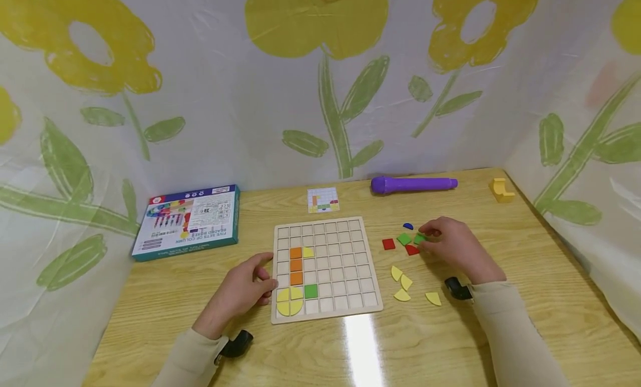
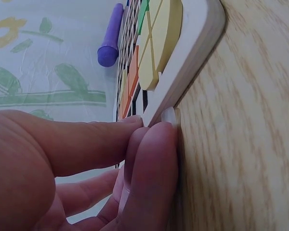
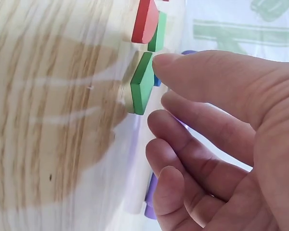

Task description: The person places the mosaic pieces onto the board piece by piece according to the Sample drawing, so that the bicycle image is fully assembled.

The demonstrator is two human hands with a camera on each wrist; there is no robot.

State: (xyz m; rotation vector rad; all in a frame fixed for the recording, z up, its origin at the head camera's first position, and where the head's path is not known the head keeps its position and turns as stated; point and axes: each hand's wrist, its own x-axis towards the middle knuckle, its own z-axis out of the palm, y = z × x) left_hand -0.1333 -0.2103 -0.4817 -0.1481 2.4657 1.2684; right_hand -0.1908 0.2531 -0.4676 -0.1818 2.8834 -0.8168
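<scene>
A wooden grid board lies on the table. My left hand pinches its left edge between thumb and finger, as the left wrist view shows up close. In the board sit yellow quarter circles forming a disc, three orange squares, a green square and one separate yellow quarter. To the right, my right hand is at a loose green square tile. Its thumb tip is at the tile's edge, the other fingers loosely bent; contact is hard to tell.
Beside the right hand lie a red square, another green square, a red piece, a blue piece and several yellow quarters. Behind are a pattern card, purple microphone-shaped object, yellow holder and box.
</scene>
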